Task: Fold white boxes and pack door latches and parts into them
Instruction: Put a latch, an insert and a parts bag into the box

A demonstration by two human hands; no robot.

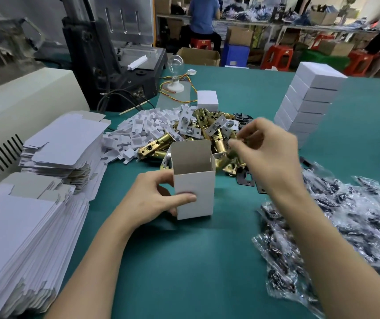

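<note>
1. Stack of flat white box blanks, lower left on the green table; a second, shorter stack lies behind it.
2. Clear plastic bags of small dark parts, heaped loosely at lower right.
3. Left hand: grips the folded white box, thumb across its front face, fingers round its left side. The box stands upright on the table, centre, with its top open and grey inside showing.
4. Right hand: reaches over the pile just behind the box, fingertips drawn together. Blurred, so it is unclear whether they hold a part.
5. Pile of brass door latches, directly behind the box, some fitted with white card pieces.
6. Loose white card inserts, spread left of the latches.
7. Black plates, at the pile's right edge.
8. Column of closed white boxes, far right; one single closed box beyond the latches.
9. Dark machine and a light bulb on a white base, table rear.
</note>
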